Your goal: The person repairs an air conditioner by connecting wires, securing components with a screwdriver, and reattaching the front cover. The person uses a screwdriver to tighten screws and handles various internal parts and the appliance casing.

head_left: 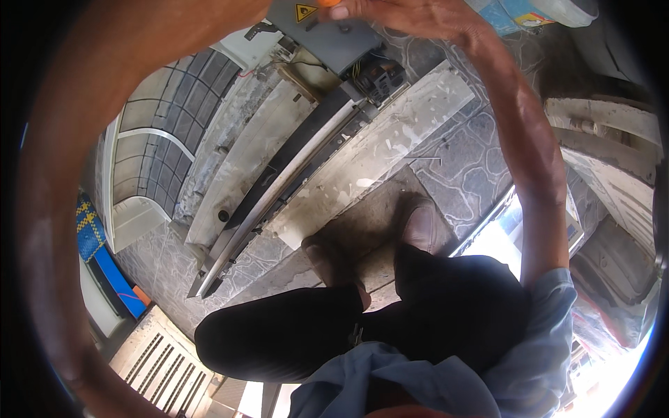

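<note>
High at the top edge, my right hand (418,15) is partly in view, its thumb pressed against a small orange thing (328,3) that the picture cuts off. What kind of thing it is cannot be made out. My left forearm sweeps up the left side and across the top left, but its hand lies outside the picture. Just below the right hand is a grey metal panel (334,42) with a yellow warning triangle (305,12). A black part with thin wires (381,78) sits at the panel's lower corner.
Long trim strips (279,177) lie slantwise on pale boards (380,150). A curved white grille (171,132) stands at left, a slatted panel (167,362) at lower left. Pale casings (606,174) stand at right, a blue-and-white bucket (533,14) at top right. My shoes (421,226) are below.
</note>
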`<act>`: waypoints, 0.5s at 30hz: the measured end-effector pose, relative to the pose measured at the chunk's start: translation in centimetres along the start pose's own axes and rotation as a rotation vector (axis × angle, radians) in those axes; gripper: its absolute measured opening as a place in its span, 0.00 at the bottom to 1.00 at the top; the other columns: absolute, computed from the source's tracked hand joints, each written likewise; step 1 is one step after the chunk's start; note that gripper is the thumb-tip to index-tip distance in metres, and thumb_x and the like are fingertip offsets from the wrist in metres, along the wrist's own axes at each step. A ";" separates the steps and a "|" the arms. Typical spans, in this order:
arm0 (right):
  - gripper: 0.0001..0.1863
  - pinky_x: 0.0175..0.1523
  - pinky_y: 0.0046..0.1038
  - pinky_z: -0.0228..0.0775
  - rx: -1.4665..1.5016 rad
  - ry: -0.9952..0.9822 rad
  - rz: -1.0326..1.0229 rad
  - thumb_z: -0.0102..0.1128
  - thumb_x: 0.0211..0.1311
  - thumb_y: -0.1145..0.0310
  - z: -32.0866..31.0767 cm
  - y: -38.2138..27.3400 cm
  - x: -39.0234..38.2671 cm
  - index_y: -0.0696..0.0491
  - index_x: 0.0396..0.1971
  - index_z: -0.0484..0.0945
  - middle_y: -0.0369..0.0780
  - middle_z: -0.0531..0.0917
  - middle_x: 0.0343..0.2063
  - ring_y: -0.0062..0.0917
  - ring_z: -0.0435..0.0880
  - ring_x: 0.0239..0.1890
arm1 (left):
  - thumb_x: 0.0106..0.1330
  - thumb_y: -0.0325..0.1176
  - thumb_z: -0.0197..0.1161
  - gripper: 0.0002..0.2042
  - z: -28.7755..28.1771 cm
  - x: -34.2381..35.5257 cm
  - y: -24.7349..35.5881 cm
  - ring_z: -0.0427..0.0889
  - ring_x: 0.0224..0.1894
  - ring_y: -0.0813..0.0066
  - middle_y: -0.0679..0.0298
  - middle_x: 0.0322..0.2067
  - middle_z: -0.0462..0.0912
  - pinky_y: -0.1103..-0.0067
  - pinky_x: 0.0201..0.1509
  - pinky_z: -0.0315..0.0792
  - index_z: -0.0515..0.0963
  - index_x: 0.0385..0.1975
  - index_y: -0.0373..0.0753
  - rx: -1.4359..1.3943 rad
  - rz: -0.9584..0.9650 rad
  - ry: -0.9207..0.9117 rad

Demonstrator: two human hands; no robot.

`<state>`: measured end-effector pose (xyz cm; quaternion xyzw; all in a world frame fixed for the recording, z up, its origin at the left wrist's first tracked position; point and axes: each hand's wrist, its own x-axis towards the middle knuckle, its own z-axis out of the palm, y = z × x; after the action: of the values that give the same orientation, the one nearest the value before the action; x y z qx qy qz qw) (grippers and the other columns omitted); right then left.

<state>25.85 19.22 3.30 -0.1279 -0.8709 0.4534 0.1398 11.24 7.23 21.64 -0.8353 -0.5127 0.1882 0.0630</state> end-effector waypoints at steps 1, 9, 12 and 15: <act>0.21 0.46 0.36 0.77 -0.017 -0.019 0.022 0.61 0.79 0.54 -0.4 0.0 -0.1 0.58 0.49 0.87 0.43 0.91 0.38 0.29 0.86 0.38 | 0.73 0.32 0.64 0.06 0.0 0.1 -0.1 0.81 0.32 0.63 0.59 0.25 0.77 0.68 0.40 0.76 0.77 0.38 0.37 0.008 0.005 0.003; 0.22 0.51 0.36 0.78 0.007 0.023 -0.071 0.62 0.78 0.51 0.6 0.1 -0.5 0.58 0.49 0.87 0.44 0.91 0.41 0.30 0.87 0.41 | 0.72 0.33 0.65 0.06 -0.1 0.6 -1.0 0.81 0.36 0.63 0.59 0.27 0.78 0.68 0.42 0.76 0.78 0.39 0.37 0.047 0.035 -0.136; 0.24 0.51 0.36 0.78 0.020 0.073 -0.130 0.63 0.76 0.49 1.3 0.9 -0.6 0.58 0.49 0.87 0.45 0.91 0.39 0.30 0.87 0.41 | 0.72 0.33 0.65 0.07 -0.1 0.8 -0.9 0.82 0.36 0.63 0.59 0.28 0.78 0.68 0.42 0.76 0.78 0.40 0.37 0.028 0.033 -0.107; 0.22 0.49 0.35 0.78 0.044 0.091 -0.057 0.64 0.76 0.51 1.4 0.7 -0.6 0.58 0.47 0.87 0.44 0.90 0.36 0.30 0.87 0.39 | 0.72 0.33 0.65 0.07 0.1 1.1 -0.6 0.82 0.37 0.62 0.59 0.29 0.79 0.67 0.43 0.77 0.78 0.41 0.37 0.006 0.045 -0.093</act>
<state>25.98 18.38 1.88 -0.1207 -0.8566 0.4622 0.1950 11.13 8.50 21.47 -0.8367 -0.4956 0.2300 0.0375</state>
